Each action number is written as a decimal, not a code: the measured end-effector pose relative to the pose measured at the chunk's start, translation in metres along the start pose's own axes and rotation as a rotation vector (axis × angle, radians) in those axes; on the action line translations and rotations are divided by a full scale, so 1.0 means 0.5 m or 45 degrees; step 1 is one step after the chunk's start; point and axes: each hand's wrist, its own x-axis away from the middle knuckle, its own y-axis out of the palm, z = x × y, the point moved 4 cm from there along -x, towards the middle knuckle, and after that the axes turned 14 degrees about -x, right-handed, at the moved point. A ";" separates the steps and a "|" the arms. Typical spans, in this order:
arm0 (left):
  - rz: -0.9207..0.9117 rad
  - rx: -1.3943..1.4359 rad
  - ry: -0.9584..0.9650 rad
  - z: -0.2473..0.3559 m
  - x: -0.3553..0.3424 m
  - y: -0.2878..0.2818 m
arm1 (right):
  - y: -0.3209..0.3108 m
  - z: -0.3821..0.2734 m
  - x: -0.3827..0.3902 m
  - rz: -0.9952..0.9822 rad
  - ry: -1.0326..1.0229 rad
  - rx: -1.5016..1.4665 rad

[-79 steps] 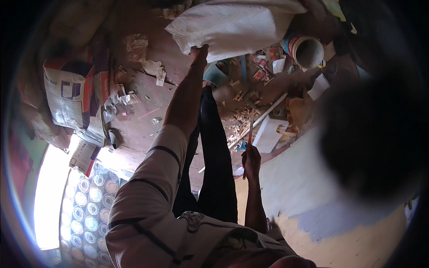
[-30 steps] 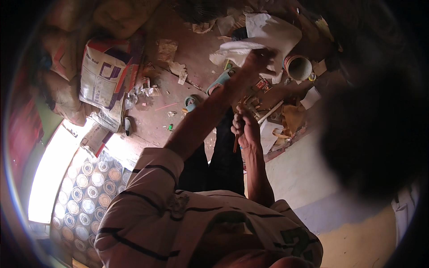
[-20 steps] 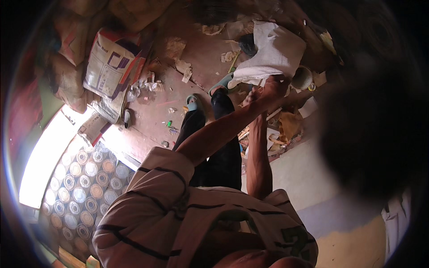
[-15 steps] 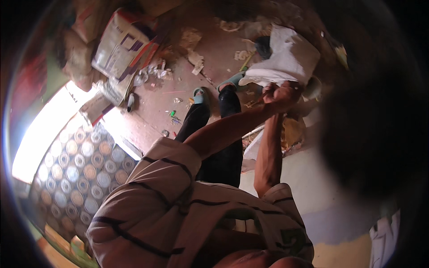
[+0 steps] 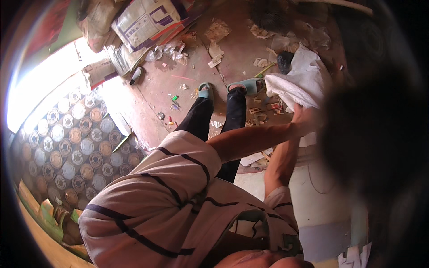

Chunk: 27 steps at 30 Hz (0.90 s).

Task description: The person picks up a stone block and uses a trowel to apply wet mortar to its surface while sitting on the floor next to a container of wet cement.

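L hand [image 5: 307, 119] sits btwn 2 & 3 o'clock from view centre, at the lower edge of the white sack [image 5: 303, 76]. One finger shows, touching the cloth; can't tell which hand it's from. Rest of L fingers blurred & in shade, so can't say if spread or pressed together. R hand mostly hidden behind the L wrist; its fingers, & what they hold, can't be made out.

L arm: sleeve ends near centre, bare L forearm [image 5: 254, 140] runs nearly level, pointing btwn 2 & 3. R forearm [image 5: 282, 163] comes up from approx 4 o'clock, points btwn 12 & 1, passes under the L one.

White sack at 2 o'clock, crumpled, slanting down to the hands; small black bag [image 5: 284, 62] just beside its upper L side. Sandals on both feet: L sandal [image 5: 206, 91] at 12, R sandal [image 5: 252, 85] at 1, near the sack. Wood scraps [image 5: 256, 117] on floor at 2, printed bag [image 5: 149, 22] at 11, circle-patterned sheet [image 5: 87, 146] at 9.
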 end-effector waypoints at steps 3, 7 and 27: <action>-0.054 -0.509 -0.373 0.105 0.025 0.063 | -0.062 -0.056 -0.015 0.071 -0.071 0.042; 0.135 -0.326 -0.309 0.055 -0.016 0.045 | -0.040 -0.024 -0.030 0.032 -0.042 0.087; -0.228 -2.422 0.332 -0.035 0.160 -0.677 | 0.098 -0.166 -0.343 -0.096 -0.293 0.412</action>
